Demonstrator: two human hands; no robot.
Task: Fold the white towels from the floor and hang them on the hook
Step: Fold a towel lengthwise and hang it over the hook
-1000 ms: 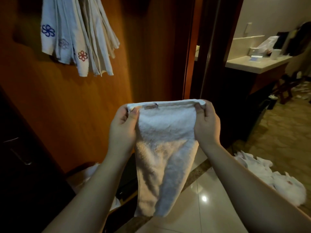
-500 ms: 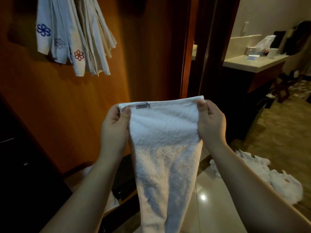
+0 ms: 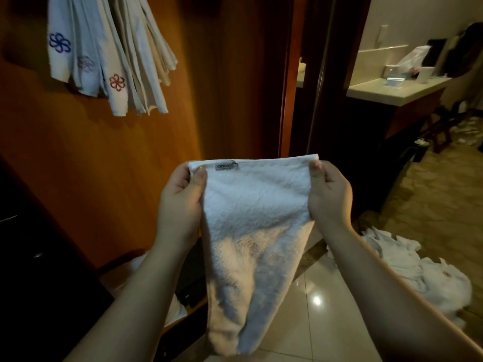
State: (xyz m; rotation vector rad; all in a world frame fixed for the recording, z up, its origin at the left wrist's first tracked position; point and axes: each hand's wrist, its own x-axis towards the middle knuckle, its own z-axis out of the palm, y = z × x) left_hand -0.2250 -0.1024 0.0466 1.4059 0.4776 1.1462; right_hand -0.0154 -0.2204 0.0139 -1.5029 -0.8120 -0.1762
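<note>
The left hand (image 3: 180, 205) and right hand (image 3: 329, 197) each pinch a top corner of the towel (image 3: 254, 226) (label up), so it hangs flat, probably ready for folding.

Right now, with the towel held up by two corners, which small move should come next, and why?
Probably bring the left hand across to the right hand, folding the white towel in half: it hangs open, stretched between both, while the hanging towels look narrow.

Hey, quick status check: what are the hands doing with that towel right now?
Left hand and right hand each pinch a top corner of the white towel. Towel hangs stretched between them. More towels lie on the floor. Nothing blocking.
</note>
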